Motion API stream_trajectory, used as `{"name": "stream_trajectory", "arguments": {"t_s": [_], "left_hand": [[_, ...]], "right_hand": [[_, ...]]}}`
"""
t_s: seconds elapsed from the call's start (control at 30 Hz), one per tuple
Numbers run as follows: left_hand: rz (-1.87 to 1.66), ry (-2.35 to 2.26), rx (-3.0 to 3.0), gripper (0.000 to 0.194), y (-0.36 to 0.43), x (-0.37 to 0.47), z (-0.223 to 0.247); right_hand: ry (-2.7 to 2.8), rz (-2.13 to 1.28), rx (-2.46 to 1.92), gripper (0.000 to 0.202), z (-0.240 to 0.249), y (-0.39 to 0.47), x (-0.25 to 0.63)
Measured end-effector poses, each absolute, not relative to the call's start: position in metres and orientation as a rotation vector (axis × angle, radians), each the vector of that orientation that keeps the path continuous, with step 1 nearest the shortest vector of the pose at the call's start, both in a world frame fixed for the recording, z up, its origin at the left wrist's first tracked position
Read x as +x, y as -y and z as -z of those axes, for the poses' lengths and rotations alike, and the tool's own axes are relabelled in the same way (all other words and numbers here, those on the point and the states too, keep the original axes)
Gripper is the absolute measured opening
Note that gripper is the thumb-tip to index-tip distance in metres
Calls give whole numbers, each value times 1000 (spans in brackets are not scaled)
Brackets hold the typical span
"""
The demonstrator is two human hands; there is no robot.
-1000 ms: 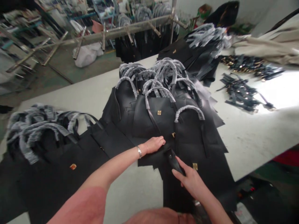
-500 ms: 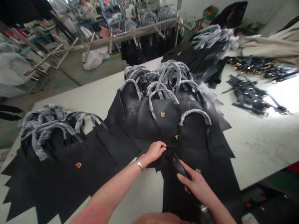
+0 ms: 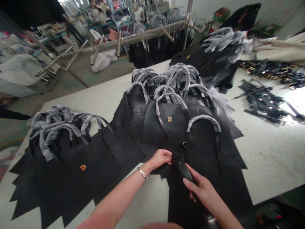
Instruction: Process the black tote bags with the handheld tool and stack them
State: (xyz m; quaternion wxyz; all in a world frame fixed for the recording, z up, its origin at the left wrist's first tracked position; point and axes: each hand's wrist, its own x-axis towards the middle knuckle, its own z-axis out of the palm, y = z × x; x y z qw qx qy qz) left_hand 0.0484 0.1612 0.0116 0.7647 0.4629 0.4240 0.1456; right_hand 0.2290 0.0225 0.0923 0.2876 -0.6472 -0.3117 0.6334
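Observation:
Near the lower middle, my left hand (image 3: 162, 158) pinches the edge of a black piece; its fingers are pressed together. My right hand (image 3: 199, 184) is wrapped round a dark handheld tool (image 3: 183, 168), whose far end reaches the left fingertips. Under and beyond both hands lie overlapping black bag panels (image 3: 164, 124) with wrapped handles (image 3: 204, 120) and small gold fittings (image 3: 170, 119). The exact shape of the tool's tip is hard to make out against the black material.
Another stack of black panels (image 3: 71, 171) with wrapped handles lies left on the white table (image 3: 95, 92). Dark straps with metal buckles (image 3: 264, 101) are piled at right. A metal rack (image 3: 133, 39) stands beyond the table. A beige cloth (image 3: 278, 49) lies back right.
The whole view has shifted, so the table and stacks appear slightly further right. Both hands keep nearly the same position and hold, with the tool still at the left fingertips.

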Motion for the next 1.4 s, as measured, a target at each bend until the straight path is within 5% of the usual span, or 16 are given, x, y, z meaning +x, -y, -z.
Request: {"name": "stream_trajectory", "arguments": {"t_s": [0.9,1.4], "left_hand": [[-438,-879,738,38,-156,45,-5],[-500,-920,755,33,-140,51,-7]], "right_hand": [[957,-1401,-1963,77,-109,-50,221],[1037,-1567,-1885,69,-109,-39,221]]}}
